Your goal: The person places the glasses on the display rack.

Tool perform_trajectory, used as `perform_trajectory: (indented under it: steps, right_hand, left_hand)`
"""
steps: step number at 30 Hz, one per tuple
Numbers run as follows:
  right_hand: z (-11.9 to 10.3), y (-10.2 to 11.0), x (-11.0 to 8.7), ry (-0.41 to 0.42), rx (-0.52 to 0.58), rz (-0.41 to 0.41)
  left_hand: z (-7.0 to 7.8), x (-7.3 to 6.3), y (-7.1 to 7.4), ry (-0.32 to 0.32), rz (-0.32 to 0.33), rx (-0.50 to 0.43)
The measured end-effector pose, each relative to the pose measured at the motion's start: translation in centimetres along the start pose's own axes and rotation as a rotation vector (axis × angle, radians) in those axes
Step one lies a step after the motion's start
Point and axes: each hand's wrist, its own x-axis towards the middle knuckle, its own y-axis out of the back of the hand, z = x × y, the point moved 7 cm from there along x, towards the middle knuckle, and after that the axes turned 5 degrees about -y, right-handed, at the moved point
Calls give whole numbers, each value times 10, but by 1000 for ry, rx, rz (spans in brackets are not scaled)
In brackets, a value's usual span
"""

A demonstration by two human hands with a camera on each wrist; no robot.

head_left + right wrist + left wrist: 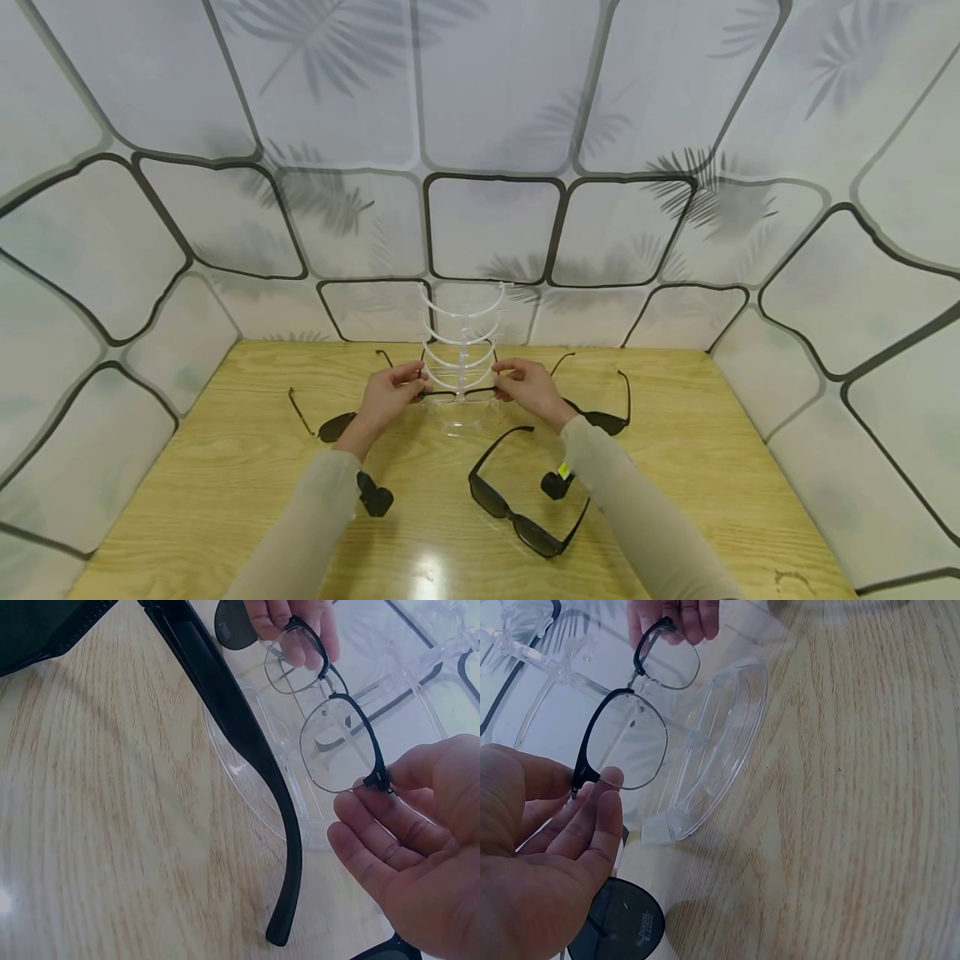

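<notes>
Beige cloth sleeves point(300, 525) nearest, my left hand point(386, 400) and right hand point(531, 392) pinch round black-topped clear-lensed glasses point(588, 736) at both ends, steadier I guess.

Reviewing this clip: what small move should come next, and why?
Perhaps ease the clear-lensed glasses against the clear stand until they seat. The left grip and right grip pinch opposite ends of them, roughly level at the stand's lower part; whether the stand bears their weight is unclear.
</notes>
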Motion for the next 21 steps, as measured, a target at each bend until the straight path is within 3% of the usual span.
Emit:
perform_trajectory:
  steps: [8, 21]
  right_hand:
    - [3, 0, 1, -10, 1, 2]
    - [4, -2, 1, -6, 26, -7]
  left_hand:
    - [-4, 1, 0, 10, -4, -3]
    - [-8, 5, -1, -33, -2, 49]
